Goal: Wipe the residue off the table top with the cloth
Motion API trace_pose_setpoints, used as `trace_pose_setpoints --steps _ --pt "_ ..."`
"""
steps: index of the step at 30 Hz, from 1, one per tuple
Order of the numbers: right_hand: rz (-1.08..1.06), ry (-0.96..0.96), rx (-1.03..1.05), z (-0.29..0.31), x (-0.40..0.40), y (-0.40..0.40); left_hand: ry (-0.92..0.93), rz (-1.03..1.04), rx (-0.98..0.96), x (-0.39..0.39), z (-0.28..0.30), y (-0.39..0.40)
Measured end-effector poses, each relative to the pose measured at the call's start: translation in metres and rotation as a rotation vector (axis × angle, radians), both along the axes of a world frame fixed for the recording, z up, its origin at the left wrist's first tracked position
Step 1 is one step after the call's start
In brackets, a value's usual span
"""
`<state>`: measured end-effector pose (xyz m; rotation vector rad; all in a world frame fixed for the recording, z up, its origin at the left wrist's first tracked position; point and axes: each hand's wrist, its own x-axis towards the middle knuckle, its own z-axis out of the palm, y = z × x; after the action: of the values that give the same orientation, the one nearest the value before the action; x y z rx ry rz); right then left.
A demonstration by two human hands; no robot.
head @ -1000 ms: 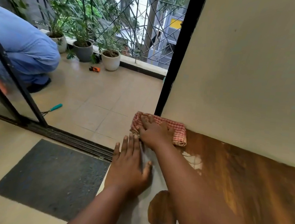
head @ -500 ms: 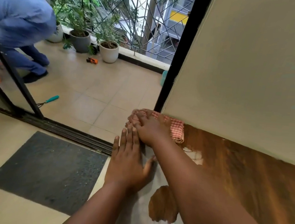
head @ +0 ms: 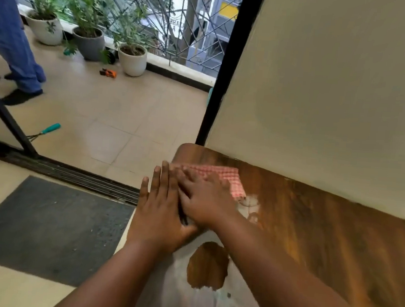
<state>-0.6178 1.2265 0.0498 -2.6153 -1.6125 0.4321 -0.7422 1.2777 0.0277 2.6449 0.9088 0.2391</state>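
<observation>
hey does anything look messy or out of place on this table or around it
Yes. A whitish residue coats the near left part of the wooden table top, with one bare brown patch in it. The right hand presses the checked cloth nearby. Out on the balcony tiles lie a teal-handled tool and a small orange tool.

Home: balcony potted plants (head: 131, 59), doormat (head: 50, 228).

Wooden table top (head: 324, 237) set against a cream wall. Red-checked cloth (head: 221, 177) lies flat near its far left corner, under the right hand's fingers (head: 194, 179). White residue (head: 184, 298) covers the near left part, from below the left hand's fingers (head: 162, 181) toward the camera, with one bare wood patch in it.
</observation>
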Motion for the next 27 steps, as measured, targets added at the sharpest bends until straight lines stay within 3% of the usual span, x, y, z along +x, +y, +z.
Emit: trace_pose_setpoints --steps 3,7,10,14,18,20,24,27 --pt "-0.028 -0.089 0.028 0.001 0.041 -0.058 -0.012 -0.024 -0.005 -0.002 -0.002 0.0" --pt "-0.335 -0.075 -0.06 0.0 0.087 -0.063 0.003 -0.002 -0.02 -0.002 -0.001 -0.001" --pt "-0.256 -0.067 -0.009 0.002 0.038 -0.047 0.01 -0.003 -0.024 -0.002 0.001 -0.001" --pt "-0.004 -0.082 -0.036 0.009 0.018 -0.099 0.021 -0.027 -0.026 -0.003 0.002 -0.001" --pt "-0.261 -0.02 -0.138 0.007 0.083 -0.099 0.037 -0.026 -0.033 -0.002 0.004 -0.001" --pt "-0.314 -0.052 -0.1 0.006 0.08 -0.07 0.049 -0.026 -0.038 -0.003 0.005 -0.002" --pt "-0.087 -0.023 0.024 0.009 0.011 -0.01 0.066 -0.031 -0.051 -0.001 0.01 -0.003" --pt "0.079 -0.051 -0.031 0.014 -0.008 -0.018 0.091 -0.063 -0.043 -0.003 0.011 -0.002"
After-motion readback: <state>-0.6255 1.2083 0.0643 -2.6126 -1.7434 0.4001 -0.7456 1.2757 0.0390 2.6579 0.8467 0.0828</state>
